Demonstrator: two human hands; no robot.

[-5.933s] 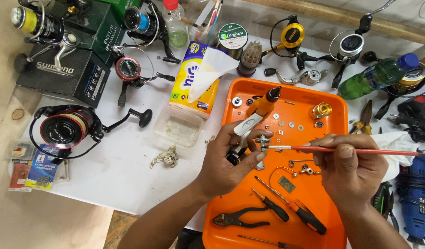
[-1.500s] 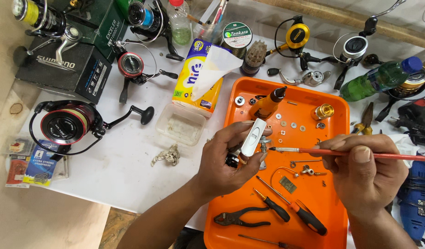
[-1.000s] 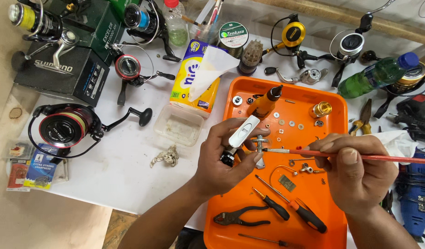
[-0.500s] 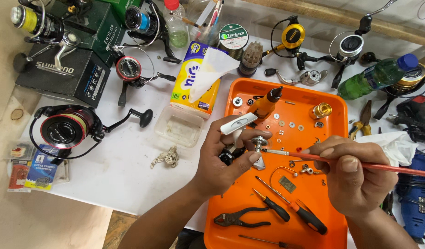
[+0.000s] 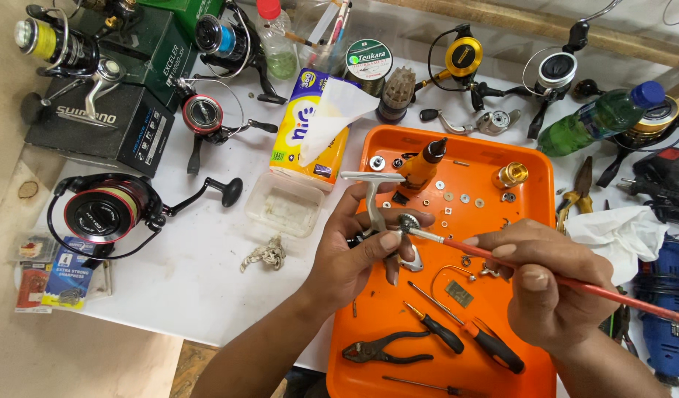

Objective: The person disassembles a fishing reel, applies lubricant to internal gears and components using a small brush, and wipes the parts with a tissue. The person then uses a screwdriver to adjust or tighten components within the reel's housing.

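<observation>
Tray: orange tray [image 5: 535,221] on the white table [image 5: 199,280]; small washers scattered on it
Tray tools: black pliers [image 5: 384,348] near the front edge; two screwdrivers [image 5: 465,335] just beside them
Tissues: yellow tissue pack [image 5: 310,136] left of the tray; clear plastic box [image 5: 284,214] in front of it
Reels: black and red reel [image 5: 107,214] at left; yellow reel [image 5: 463,57] at the back
Bottle: green bottle [image 5: 601,118] lying at right
Right edge: blue rotary tool [image 5: 660,309]

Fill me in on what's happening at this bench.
A person works over an orange tray. The left hand holds a small metal reel part with a handle arm, and the right hand touches the tip of a red-handled brush to its gear. Washers, screwdrivers and pliers lie on the tray, with fishing reels around it.
</observation>
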